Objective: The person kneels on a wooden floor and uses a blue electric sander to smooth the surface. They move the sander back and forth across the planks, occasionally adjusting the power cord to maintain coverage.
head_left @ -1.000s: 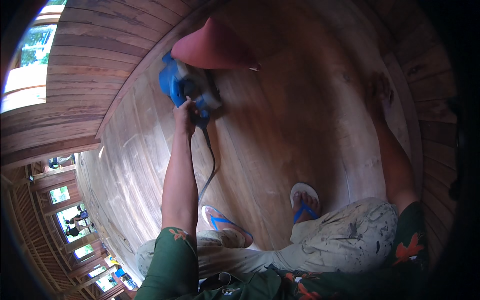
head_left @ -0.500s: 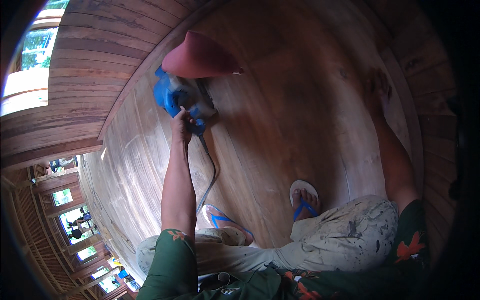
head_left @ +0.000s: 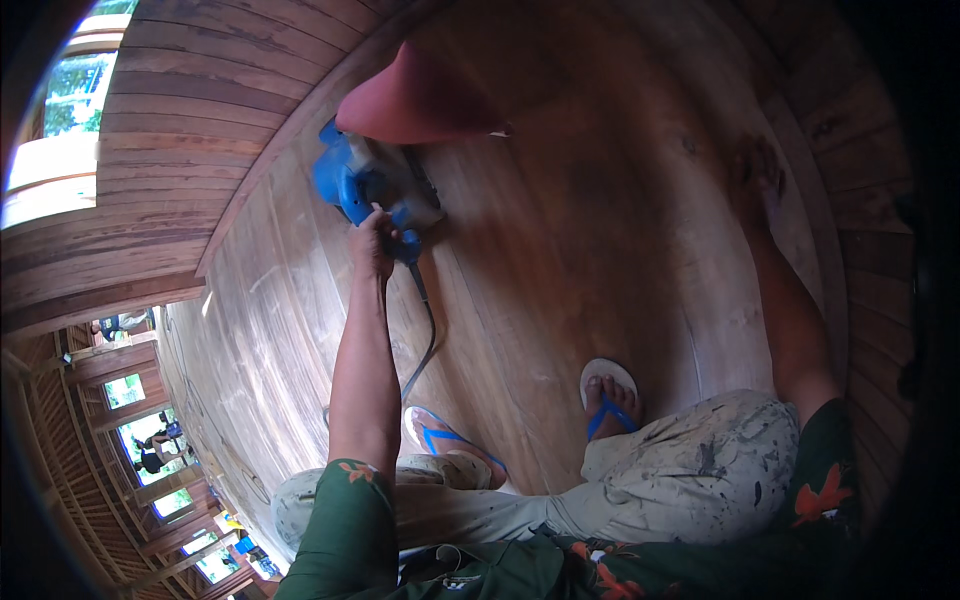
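A blue power sander [head_left: 345, 185] with a large red dust bag [head_left: 415, 105] rests on the wooden floor [head_left: 550, 250], upper middle of the view. My left hand [head_left: 373, 230] grips its handle, and a dark cord [head_left: 433, 335] trails back from it toward my feet. At the right, my right hand [head_left: 760, 175] lies in shadow on the floor beside the baseboard, fingers apart and holding nothing that I can see. My feet in white-and-blue sandals [head_left: 610, 400] are at the lower middle, below the sander.
Plank walls [head_left: 200, 120] with baseboards curve along both sides, a bright window [head_left: 70, 100] at upper left. Far down the room at left are more windows, a few people [head_left: 160, 455], blue objects [head_left: 243, 546] and loops of cable [head_left: 258, 490] on the floor.
The sander, held in my left hand, moved left and down, then back right and up to near its earlier place. My right hand has barely moved.
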Demonstrator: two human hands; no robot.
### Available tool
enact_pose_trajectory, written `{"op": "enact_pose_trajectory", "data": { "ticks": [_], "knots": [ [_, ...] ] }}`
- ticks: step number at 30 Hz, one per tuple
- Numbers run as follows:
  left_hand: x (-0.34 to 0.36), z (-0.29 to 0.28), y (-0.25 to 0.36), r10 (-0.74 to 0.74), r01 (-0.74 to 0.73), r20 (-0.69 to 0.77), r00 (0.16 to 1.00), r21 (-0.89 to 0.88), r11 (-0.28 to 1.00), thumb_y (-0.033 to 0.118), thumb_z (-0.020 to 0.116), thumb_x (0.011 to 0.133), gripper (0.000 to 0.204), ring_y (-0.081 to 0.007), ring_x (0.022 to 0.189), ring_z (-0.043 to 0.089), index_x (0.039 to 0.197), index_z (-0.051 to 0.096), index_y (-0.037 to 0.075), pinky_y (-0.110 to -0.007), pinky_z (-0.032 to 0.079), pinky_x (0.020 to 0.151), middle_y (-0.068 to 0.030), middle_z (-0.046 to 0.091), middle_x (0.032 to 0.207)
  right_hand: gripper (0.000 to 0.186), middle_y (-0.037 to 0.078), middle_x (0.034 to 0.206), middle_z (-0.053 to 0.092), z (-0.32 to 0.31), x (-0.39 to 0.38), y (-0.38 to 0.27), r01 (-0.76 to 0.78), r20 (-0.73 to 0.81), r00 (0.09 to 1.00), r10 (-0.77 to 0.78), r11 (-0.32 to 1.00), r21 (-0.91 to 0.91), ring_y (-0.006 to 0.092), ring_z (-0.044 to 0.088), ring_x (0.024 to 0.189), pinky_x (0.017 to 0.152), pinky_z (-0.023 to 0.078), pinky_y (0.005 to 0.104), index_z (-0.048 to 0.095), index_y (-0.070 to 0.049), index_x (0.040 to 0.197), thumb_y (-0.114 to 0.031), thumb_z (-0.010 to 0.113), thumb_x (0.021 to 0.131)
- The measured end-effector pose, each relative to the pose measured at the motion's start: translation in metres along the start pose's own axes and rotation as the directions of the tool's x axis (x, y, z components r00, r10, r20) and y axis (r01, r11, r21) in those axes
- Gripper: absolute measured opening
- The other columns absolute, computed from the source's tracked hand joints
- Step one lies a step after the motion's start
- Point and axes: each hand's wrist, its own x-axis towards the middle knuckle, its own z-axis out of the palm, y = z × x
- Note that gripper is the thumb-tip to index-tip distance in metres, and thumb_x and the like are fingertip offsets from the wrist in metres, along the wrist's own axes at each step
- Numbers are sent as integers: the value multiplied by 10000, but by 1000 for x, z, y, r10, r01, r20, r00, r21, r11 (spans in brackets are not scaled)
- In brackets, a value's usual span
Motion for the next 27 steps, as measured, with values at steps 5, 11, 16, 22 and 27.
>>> {"op": "enact_pose_trajectory", "data": {
  "ticks": [5,11,16,22,27],
  "knots": [
    [-5,18,-1,6,-8,23,1000,55,998,76,650,847,157,-126,566,487,942,561,163,-301,450,559,30,478,681,508,133,1541,469,5,0,4,34,0,999,-34,999,33,313,428,1430,1134,332,575,512,-149,1479,-366,507,1019],
    [-6,54,-12,47,-47,-11,999,30,998,103,657,872,98,-123,549,480,923,580,137,-292,437,526,20,502,697,537,157,1557,445,21,3,17,182,-59,982,-181,983,14,329,424,1431,1122,347,567,480,-127,1506,-377,484,1031],
    [-7,93,-23,151,-152,10,988,101,983,75,658,806,74,-131,580,534,860,620,106,-302,454,556,-2,569,710,538,161,1554,444,28,4,24,256,-41,965,-259,964,-72,335,423,1429,1131,342,561,481,-111,1500,-366,496,1026],
    [-3,153,-37,341,-315,-40,939,293,903,108,681,788,89,-124,677,586,860,649,67,-314,474,633,-5,619,740,540,167,1550,443,32,1,41,354,78,935,-346,892,-280,342,421,1427,1143,336,554,483,-91,1493,-351,510,1020],
    [-2,198,-40,429,-386,-77,900,317,866,147,653,781,224,-240,775,679,939,677,-10,-382,510,724,-133,697,806,542,171,1548,442,34,-3,61,562,385,826,-411,560,-608,347,420,1425,1152,331,548,484,-75,1487,-340,522,1016]
  ]
}}
